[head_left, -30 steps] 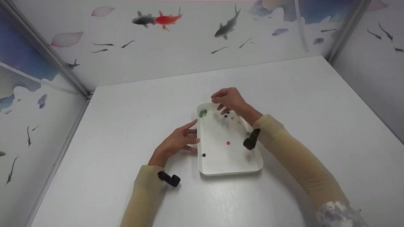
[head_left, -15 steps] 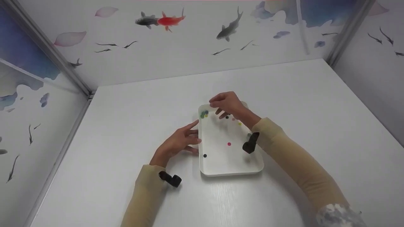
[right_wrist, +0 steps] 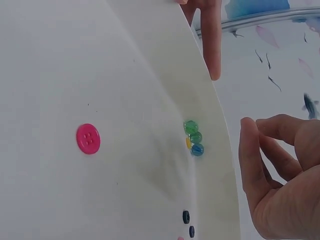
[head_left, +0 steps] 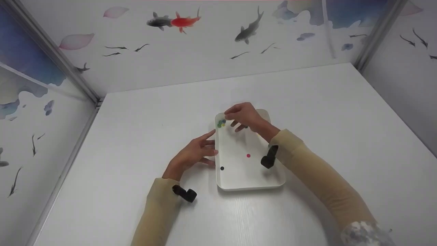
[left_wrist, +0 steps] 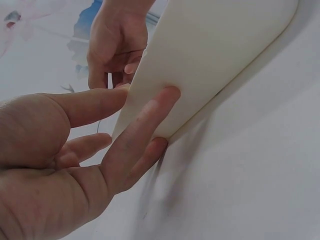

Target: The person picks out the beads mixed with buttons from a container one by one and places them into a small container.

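Right hand (head_left: 244, 117) hovers over the far left corner of the tray (head_left: 251, 182), fingers loosely curled, nothing visibly pinched; cluster of green beads (right_wrist: 193, 137) just below in that corner. Left hand (head_left: 193, 154) has straight fingers pressed on the tray's left wall, likely steadying it. Pink button (head_left: 248, 155) mid-tray, black button (head_left: 222, 168) near the left wall. Tray sits mid-table (head_left: 136, 136).

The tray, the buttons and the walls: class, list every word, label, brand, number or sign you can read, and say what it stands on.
None: no readable text in any view.
The white tray is plain.
The pink button shows four holes, no lettering.
The walls carry painted fish and petals only.
The left hand and right hand bear no writing.
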A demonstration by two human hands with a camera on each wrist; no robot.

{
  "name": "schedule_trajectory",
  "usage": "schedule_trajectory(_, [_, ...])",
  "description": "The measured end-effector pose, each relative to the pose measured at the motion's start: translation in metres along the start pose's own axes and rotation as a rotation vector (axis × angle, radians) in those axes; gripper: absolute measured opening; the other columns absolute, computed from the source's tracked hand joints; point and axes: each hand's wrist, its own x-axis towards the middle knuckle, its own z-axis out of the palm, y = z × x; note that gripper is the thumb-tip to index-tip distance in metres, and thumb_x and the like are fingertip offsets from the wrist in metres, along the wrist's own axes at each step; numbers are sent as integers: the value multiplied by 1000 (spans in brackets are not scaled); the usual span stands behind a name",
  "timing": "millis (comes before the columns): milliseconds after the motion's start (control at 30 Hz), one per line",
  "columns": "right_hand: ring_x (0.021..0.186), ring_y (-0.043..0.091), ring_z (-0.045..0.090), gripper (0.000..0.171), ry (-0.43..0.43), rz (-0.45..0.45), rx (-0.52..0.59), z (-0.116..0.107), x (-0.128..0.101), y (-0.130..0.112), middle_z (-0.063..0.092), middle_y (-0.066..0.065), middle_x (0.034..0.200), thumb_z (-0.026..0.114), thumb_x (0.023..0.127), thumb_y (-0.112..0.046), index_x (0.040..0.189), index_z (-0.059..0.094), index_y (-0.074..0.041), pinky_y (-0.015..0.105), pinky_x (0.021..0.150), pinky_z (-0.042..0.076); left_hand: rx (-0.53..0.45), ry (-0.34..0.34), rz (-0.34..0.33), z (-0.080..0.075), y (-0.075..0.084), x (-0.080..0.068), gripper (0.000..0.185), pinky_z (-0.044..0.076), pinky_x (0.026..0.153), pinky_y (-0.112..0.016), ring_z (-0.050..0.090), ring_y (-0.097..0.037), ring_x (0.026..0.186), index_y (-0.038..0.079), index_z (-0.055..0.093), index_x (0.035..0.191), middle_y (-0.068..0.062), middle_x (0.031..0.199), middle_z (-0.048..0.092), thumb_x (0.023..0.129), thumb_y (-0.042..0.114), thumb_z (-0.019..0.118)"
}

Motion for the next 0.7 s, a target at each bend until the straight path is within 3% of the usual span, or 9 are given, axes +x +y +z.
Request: schedule_trajectory(700, [93, 24, 71, 30, -20, 74, -28, 12, 10, 4, 68, 12, 125, 66, 97, -22, 125, 68, -10, 29, 69, 63, -15, -5, 14, -1, -1, 0, 83, 63, 82, -38, 64, -29, 124, 29, 25, 160, -16, 153, 48, 93, 9, 70])
